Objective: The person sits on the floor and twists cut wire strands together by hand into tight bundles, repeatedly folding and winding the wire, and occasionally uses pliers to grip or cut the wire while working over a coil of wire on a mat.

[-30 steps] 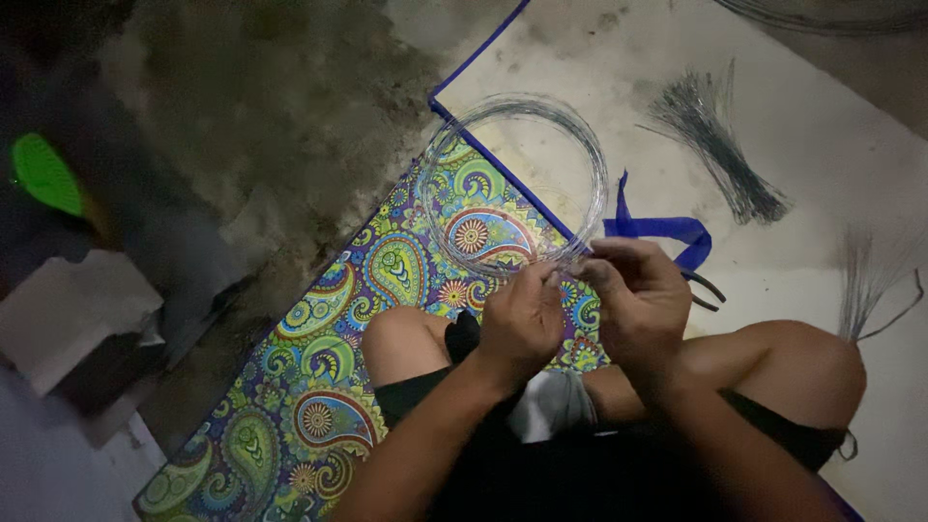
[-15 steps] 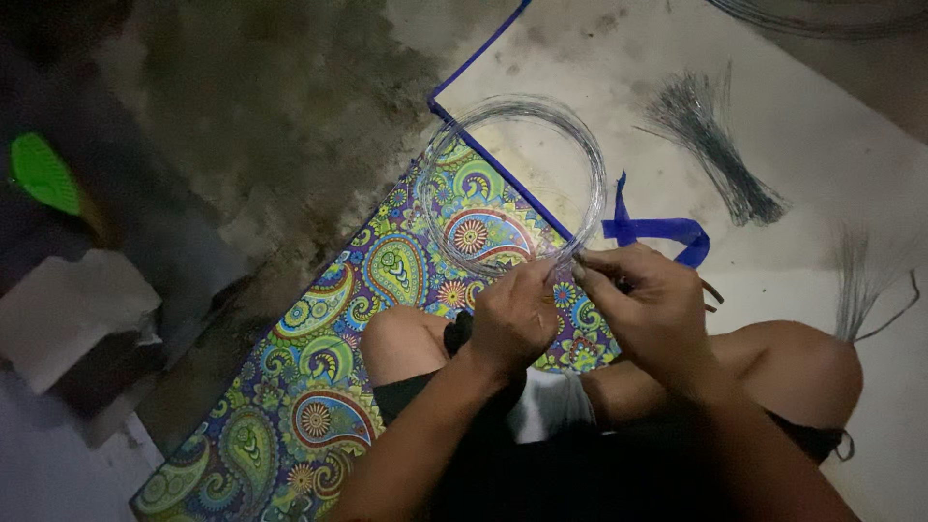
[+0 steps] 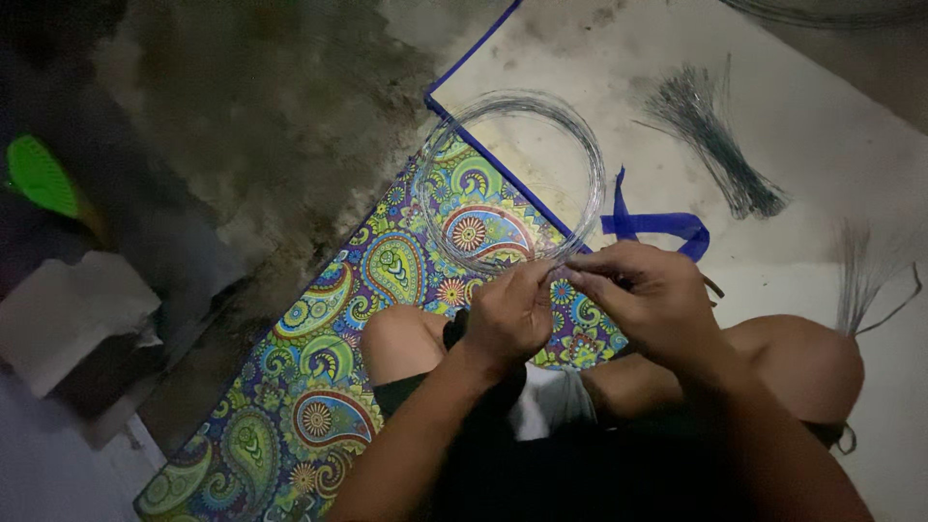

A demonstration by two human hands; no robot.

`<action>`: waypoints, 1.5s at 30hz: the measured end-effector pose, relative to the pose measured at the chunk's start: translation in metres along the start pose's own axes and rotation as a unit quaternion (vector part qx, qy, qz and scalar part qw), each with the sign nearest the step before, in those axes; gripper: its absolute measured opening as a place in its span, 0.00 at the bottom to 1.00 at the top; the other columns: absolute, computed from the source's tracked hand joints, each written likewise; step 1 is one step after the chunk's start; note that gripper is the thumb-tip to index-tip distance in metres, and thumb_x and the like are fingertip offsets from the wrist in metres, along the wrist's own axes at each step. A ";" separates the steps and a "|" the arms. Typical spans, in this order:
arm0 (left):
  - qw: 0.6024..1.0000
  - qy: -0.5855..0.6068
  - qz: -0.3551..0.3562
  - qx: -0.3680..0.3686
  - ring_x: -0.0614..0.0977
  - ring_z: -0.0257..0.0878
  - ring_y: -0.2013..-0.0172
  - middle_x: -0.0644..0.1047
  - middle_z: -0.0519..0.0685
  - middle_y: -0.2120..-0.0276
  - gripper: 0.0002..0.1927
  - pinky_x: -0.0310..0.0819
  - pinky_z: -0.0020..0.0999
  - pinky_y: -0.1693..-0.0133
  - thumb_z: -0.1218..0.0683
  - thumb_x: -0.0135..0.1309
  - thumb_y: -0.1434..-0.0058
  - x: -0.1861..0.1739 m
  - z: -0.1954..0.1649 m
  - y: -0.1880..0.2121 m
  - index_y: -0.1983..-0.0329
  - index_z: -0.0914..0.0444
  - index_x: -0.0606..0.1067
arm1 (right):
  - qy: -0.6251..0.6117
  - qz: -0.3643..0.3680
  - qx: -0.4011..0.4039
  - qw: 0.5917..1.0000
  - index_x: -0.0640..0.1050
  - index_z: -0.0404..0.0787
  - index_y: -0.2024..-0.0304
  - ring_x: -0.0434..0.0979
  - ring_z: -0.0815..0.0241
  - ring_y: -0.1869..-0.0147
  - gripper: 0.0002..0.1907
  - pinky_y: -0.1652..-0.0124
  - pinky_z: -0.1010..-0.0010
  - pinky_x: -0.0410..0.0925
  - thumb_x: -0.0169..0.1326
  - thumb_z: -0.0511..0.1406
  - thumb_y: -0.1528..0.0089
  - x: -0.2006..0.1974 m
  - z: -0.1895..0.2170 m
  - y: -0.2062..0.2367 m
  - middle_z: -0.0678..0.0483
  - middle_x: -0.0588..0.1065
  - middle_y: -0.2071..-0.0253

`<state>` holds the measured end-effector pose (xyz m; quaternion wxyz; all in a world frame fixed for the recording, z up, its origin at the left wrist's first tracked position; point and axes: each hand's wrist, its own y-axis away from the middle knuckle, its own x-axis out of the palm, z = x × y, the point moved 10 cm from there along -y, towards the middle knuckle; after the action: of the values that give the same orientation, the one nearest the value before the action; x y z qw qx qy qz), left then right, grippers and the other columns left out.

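Note:
A ring of several turns of thin silvery wire (image 3: 454,145) stands out in front of me, above a bright paisley mat (image 3: 319,396). My left hand (image 3: 510,314) pinches the ring's near edge between thumb and fingers. My right hand (image 3: 650,295) pinches the same near edge just to the right, fingertips almost meeting the left ones. Both hands hover above my bent knees. What lies between the fingertips is too small to make out.
A bundle of cut wire strands (image 3: 715,145) lies fanned on the pale sheet (image 3: 831,222) at the upper right, with a blue ribbon strip (image 3: 657,224) near it. More wire strands (image 3: 860,275) rest by my right knee. A green object (image 3: 41,176) sits at far left on dark floor.
Both hands stay on the ring's near edge and shift slightly right and down. The wire ring keeps its place.

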<state>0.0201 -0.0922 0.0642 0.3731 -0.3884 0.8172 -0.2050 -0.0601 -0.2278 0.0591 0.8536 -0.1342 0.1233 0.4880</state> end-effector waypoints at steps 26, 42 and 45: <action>0.920 0.259 0.204 -0.211 0.77 0.30 0.75 0.78 0.48 0.74 0.07 0.72 0.28 0.71 0.59 0.52 0.30 0.027 0.009 0.016 0.53 0.66 0.79 | -0.189 0.031 0.031 0.981 0.77 0.30 0.57 0.76 0.61 0.55 0.05 0.53 0.70 0.70 0.58 0.25 0.36 -0.006 -0.039 0.024 0.48 0.77 0.58; 0.753 0.517 0.164 -0.372 0.71 0.29 0.73 0.72 0.44 0.75 0.10 0.65 0.26 0.68 0.57 0.51 0.27 0.063 0.036 0.053 0.57 0.70 0.77 | -0.373 0.091 -0.080 0.920 0.77 0.32 0.50 0.78 0.56 0.49 0.08 0.48 0.65 0.72 0.56 0.24 0.33 0.010 -0.058 0.017 0.45 0.77 0.53; 0.731 0.546 0.156 -0.379 0.70 0.30 0.74 0.71 0.44 0.75 0.11 0.64 0.26 0.69 0.56 0.50 0.26 0.068 0.036 0.053 0.56 0.70 0.76 | -0.349 0.024 -0.106 0.931 0.77 0.31 0.51 0.78 0.58 0.50 0.10 0.49 0.68 0.72 0.55 0.22 0.35 0.004 -0.061 0.020 0.46 0.78 0.54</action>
<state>-0.0062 -0.1150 -0.0225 -0.2888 -0.1861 0.9391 0.0062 -0.0801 -0.2369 -0.0016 0.8117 -0.0421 -0.2318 0.5344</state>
